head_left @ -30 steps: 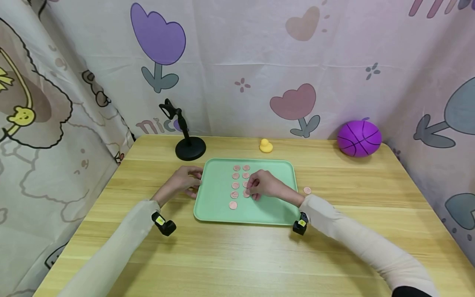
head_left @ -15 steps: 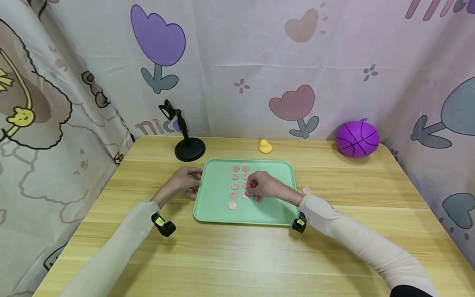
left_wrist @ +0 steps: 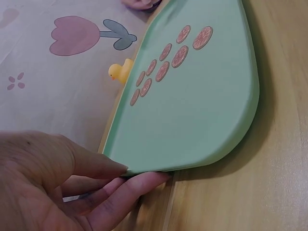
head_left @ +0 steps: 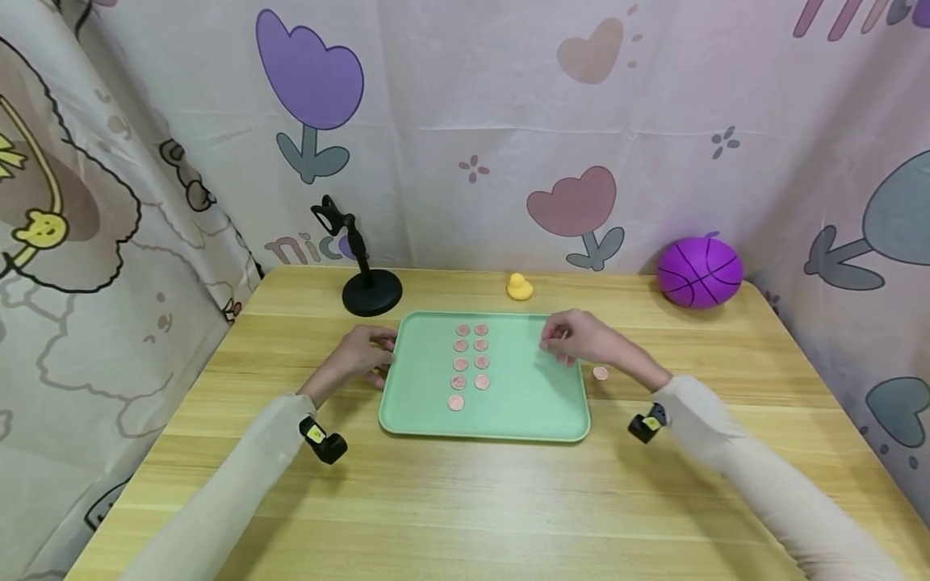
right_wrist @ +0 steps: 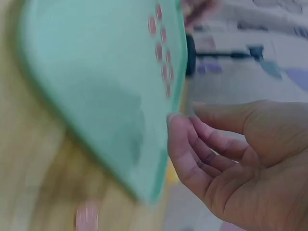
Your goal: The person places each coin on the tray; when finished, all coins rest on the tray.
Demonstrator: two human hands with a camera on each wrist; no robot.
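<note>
On the table lies a mint-green tray (head_left: 523, 407) with several copper-coloured coins (head_left: 461, 364) in two columns, the left column one coin longer. My left hand (head_left: 361, 353) pinches the tray's left edge; in the left wrist view the thumb (left_wrist: 103, 166) is on top and the fingers are beneath the rim. Over the tray's right side hovers my right hand (head_left: 581, 337), its fingers loosely bent. In the right wrist view, nothing shows between the right thumb (right_wrist: 224, 115) and index finger. One more coin (head_left: 600, 373) lies on the table just right of the tray.
Behind the tray sits a small yellow rubber duck (head_left: 519, 286). A black stand (head_left: 372, 290) with a round base is at the back left, and a purple ball (head_left: 701, 273) at the back right. A printed curtain (head_left: 450, 218) hangs behind the wooden table (head_left: 436, 508).
My right hand has left the lowest coin of the right column and moved right, toward the tray's right edge. That coin now shows fully. The left hand stays at the tray's edge.
</note>
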